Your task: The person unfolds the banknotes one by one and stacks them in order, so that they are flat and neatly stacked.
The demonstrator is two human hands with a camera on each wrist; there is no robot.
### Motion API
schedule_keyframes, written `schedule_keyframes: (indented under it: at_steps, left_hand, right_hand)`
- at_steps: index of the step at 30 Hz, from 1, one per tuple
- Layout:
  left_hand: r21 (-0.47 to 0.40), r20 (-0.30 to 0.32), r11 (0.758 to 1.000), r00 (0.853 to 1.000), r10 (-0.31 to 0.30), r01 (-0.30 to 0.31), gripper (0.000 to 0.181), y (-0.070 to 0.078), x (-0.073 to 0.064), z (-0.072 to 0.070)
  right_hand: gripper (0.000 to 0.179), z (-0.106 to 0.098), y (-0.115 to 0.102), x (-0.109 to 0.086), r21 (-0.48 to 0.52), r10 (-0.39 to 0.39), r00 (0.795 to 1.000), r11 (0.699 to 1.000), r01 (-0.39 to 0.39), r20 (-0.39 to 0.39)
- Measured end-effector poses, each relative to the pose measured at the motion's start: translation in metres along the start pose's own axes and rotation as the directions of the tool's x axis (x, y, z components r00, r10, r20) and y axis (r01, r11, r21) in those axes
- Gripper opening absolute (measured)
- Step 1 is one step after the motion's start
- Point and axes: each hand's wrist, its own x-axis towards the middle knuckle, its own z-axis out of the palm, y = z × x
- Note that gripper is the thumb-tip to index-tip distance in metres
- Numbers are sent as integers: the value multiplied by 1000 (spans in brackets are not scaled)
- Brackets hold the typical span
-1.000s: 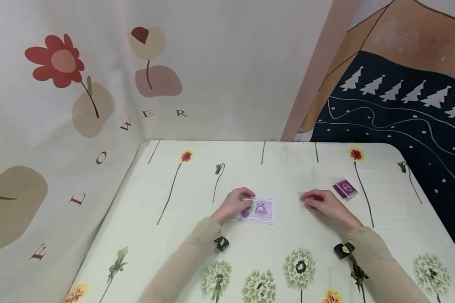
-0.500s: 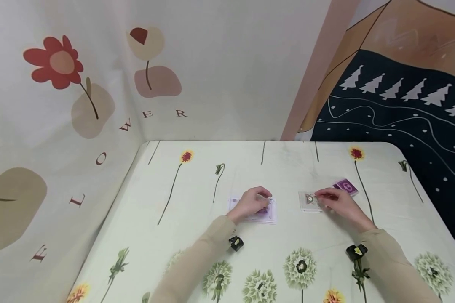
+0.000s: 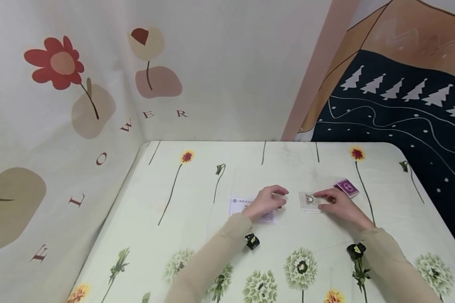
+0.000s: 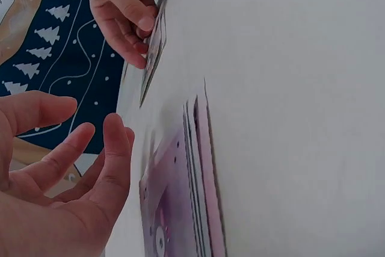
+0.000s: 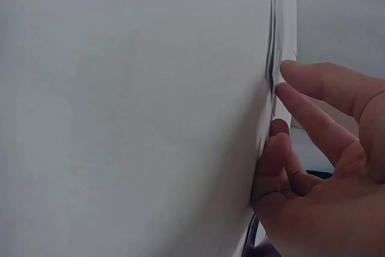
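Observation:
My left hand (image 3: 267, 202) hovers over a small stack of pale purple printed cards (image 3: 236, 205), fingers loosely bent and thumb apart, nothing between them. In the left wrist view the layered edges of the purple stack show beside that hand (image 4: 78, 173). To the right lies a stack of pale cards (image 3: 308, 203) with a small animal picture on top. My right hand (image 3: 339, 206) touches its right side with fingertips at the edge. Seen from the right wrist, thumb and finger of the right hand (image 5: 331, 148) extend to the thin card edges (image 5: 272, 46).
A few dark purple cards (image 3: 346, 187) with a white emblem lie behind the right hand, overlapping one another. The table has a white cloth (image 3: 197, 185) printed with flowers. Curtains with flower (image 3: 62, 63) and tree patterns hang behind and beside it.
My left hand has moved right across the purple stack, uncovering its left part. The right hand has drawn back to the right, so the pale stack's animal picture now shows.

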Motion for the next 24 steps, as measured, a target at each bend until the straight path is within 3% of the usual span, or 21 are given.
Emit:
schedule_keyframes:
  at_steps: [7,15,24]
  left_hand:
    - [-27,6,1000,1000,0,0,33,-1,12,15]
    - [49,17,999,1000,23,-24,38,4,26,30]
    - [186,33,982,999,23,-28,39,12,31,37]
  right_hand:
    - [35,1,3,4,6,28,1000,1000,-28,-9]
    - [35,3,5,3,11,0,1000,1000,1,-29]
    - [35,2,5,3,6,-30,999,1000,30,-28]
